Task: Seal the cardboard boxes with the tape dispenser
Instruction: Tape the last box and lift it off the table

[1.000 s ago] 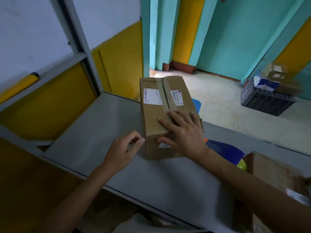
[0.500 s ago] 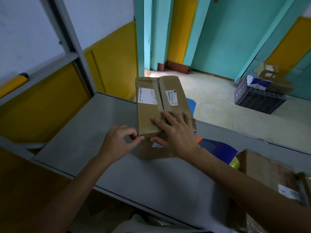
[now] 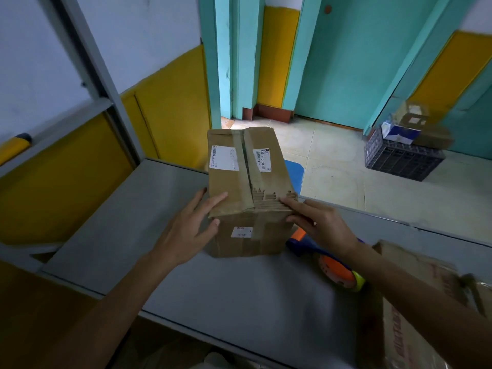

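Note:
A brown cardboard box [image 3: 247, 187] with white labels and a taped top seam stands on the grey table [image 3: 133, 225]. My left hand [image 3: 187, 230] lies against the box's near left corner with straight fingers. My right hand [image 3: 320, 223] touches the near right corner, fingers extended along the top edge. The tape dispenser [image 3: 335, 265], blue and orange with a yellowish roll, lies on the table just right of the box, partly hidden under my right forearm. A second cardboard box [image 3: 415, 315] sits at the lower right.
A black plastic crate [image 3: 399, 158] holding small boxes stands on the tiled floor beyond the table. A blue stool [image 3: 294, 173] shows behind the box. Yellow and white wall panels run along the left, and a grey frame crosses them.
My right hand slid off the box top to its near right corner. My left hand uncurled and went flat against the near left corner. The torn near edge of the top flap is now uncovered.

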A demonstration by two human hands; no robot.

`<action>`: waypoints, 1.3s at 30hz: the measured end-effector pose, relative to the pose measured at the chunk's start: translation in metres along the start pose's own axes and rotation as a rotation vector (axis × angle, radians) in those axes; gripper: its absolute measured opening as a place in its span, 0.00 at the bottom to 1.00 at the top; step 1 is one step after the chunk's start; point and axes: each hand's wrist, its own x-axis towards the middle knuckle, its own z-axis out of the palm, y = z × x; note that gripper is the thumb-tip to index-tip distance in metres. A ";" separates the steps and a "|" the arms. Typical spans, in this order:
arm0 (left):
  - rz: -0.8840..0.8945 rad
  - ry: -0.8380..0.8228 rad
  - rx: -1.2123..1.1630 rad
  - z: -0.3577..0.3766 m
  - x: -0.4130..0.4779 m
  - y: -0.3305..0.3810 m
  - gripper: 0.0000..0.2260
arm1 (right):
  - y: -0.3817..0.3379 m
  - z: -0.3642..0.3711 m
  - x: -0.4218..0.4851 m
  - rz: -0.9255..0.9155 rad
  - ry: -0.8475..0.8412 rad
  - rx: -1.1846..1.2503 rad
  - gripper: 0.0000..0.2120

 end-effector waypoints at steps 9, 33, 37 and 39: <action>0.219 0.107 0.449 0.021 0.021 0.034 0.24 | -0.002 0.003 0.004 0.029 0.033 0.188 0.22; -0.067 0.103 0.436 -0.001 0.020 0.086 0.39 | 0.027 -0.025 -0.025 0.689 -0.923 -0.372 0.43; -0.080 0.028 0.579 0.041 0.030 0.102 0.34 | 0.023 -0.020 -0.021 0.588 -0.851 -0.389 0.36; -0.059 0.028 0.608 0.042 0.030 0.092 0.27 | 0.024 -0.028 -0.019 0.557 -0.814 -0.377 0.33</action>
